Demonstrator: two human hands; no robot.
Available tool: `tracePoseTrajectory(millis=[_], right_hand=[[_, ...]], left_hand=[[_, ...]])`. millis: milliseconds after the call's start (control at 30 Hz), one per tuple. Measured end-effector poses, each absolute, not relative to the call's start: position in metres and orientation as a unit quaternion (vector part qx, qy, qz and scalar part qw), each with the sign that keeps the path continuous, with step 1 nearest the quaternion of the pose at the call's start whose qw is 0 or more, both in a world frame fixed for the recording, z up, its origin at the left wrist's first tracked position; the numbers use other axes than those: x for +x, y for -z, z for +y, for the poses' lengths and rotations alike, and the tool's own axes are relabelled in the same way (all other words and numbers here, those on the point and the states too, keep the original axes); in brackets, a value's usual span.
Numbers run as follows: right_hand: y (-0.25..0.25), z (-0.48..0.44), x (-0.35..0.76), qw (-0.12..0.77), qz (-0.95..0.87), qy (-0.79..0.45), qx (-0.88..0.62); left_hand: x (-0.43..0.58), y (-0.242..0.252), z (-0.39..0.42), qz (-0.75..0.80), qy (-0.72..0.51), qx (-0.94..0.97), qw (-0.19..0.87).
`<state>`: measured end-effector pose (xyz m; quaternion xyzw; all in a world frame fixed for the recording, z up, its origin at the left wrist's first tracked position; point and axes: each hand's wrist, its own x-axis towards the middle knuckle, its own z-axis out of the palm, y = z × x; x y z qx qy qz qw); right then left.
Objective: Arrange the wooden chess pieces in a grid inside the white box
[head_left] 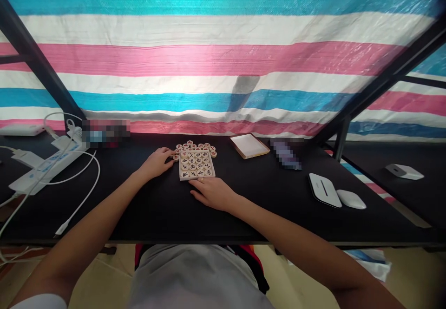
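A shallow white box stands on the black table, filled with rows of round Chinese chess pieces, mostly with black characters. Behind it and along its left side lie loose round pieces, several with red characters. At the box's left, my left hand has thumb and index finger around a loose Chinese chess piece. My right hand, with a ring on one finger, rests at the box's front edge; its fingers are stretched out and apart, touching the front wall.
A white-lined box lid lies at the back right, beside a blurred-out object. Farther right are a white flat device and a white mouse. A power strip with white cables lies left. A striped tarp hangs behind.
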<state>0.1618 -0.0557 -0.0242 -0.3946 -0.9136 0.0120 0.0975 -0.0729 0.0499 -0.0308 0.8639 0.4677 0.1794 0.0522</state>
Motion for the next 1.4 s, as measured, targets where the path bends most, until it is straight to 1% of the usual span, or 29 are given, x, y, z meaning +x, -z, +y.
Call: tracePoseTrajectory(millis=[200,367,467,533,633,700,767,833,900,933,1000,1067,1167,1267,1400], right_hand=[[0.03,-0.045,0.166,0.116,-0.907,-0.024,-0.403],[0.03,-0.033,0.168,0.118,-0.916,-0.036,-0.383],[0.032,-0.027,0.168,0.125,-0.911,-0.032,-0.391],[0.034,-0.026,0.17,0.143,-0.912,-0.029,-0.383],[0.036,-0.026,0.177,0.202,-0.924,-0.042,-0.323],[0.035,-0.024,0.185,0.274,-0.911,-0.054,-0.304],[0.034,-0.018,0.196,0.362,-0.862,-0.052,-0.35],[0.035,-0.007,0.206,0.417,-0.801,-0.043,-0.428],[0.039,0.007,0.216,0.397,-0.776,-0.041,-0.488],[0.042,0.014,0.22,0.367,-0.777,-0.035,-0.509],[0.05,0.025,0.227,0.302,-0.788,-0.022,-0.536],[0.055,0.03,0.23,0.262,-0.79,-0.013,-0.554],[0.054,0.029,0.23,0.238,-0.786,-0.009,-0.571],[0.046,0.025,0.23,0.227,-0.783,-0.016,-0.579],[0.034,0.02,0.238,0.19,-0.801,-0.059,-0.564]], left_hand=[[-0.063,0.037,0.057,0.483,-0.231,0.842,0.064],[-0.06,0.035,0.055,0.494,-0.245,0.83,0.081],[-0.06,0.033,0.053,0.501,-0.25,0.827,0.055],[-0.06,0.029,0.049,0.49,-0.263,0.831,0.01],[-0.056,0.016,0.034,0.409,-0.275,0.869,-0.042],[-0.049,0.008,0.016,0.319,-0.245,0.915,-0.031],[-0.037,0.005,-0.004,0.258,-0.221,0.94,-0.017],[-0.023,0.01,-0.021,0.199,-0.193,0.961,0.0],[-0.011,0.018,-0.031,0.163,-0.172,0.972,0.007],[-0.006,0.022,-0.033,0.153,-0.162,0.975,0.01],[-0.002,0.027,-0.032,0.16,-0.15,0.975,0.023],[-0.003,0.029,-0.028,0.194,-0.144,0.969,0.046],[-0.006,0.026,-0.023,0.236,-0.136,0.959,0.077],[-0.007,0.023,-0.023,0.244,-0.128,0.957,0.088],[-0.007,0.023,-0.024,0.247,-0.123,0.956,0.095]])
